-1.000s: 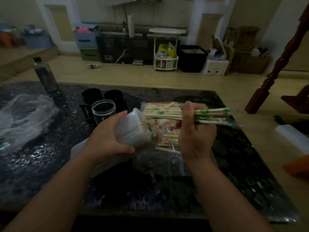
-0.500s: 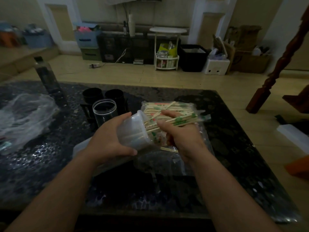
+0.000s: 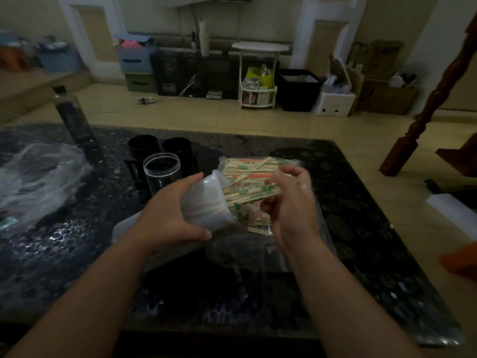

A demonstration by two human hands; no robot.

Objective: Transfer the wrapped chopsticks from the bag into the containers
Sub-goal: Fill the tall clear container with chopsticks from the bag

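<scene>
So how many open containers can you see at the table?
4. A white tub tilted in the left hand, chopsticks sticking out; a clear jar upright behind it; two black cups side by side behind the jar. The crumpled plastic at left could hide more.

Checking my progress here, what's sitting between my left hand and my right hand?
In the head view, a tilted translucent container gripped by the left hand, with wrapped chopsticks poking from its mouth to the right hand.

Left grip (image 3: 170,215), right grip (image 3: 291,205), both curled
</scene>
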